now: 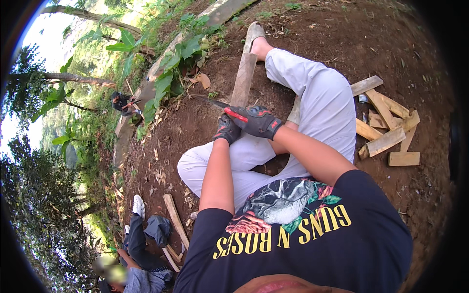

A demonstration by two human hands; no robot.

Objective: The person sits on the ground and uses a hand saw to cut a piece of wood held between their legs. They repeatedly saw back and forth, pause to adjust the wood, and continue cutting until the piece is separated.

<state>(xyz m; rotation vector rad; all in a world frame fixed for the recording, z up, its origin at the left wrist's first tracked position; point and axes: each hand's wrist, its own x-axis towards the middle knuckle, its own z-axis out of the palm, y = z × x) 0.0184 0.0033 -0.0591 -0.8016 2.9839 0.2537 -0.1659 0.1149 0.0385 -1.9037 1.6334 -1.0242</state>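
Note:
My right hand (261, 123), in a black glove with red trim, is closed around the red handle of a knife (218, 103). Its dark, narrow blade points left across a wooden plank (243, 80). Beside it, my left hand (226, 130), gloved alike, closes on the near end of the plank, which the gloves partly hide. From my hands the plank runs away over the soil, its far end by my shoe (254, 35). My legs (317, 97), in pale trousers, are bent around the work.
A pile of cut wood pieces (386, 115) lies on the brown soil at right. At lower left another person (146, 273) sits beside a long board (176, 219). A further person (122, 103) is near the trees at far left. Green leafy plants (168, 73) line a ledge.

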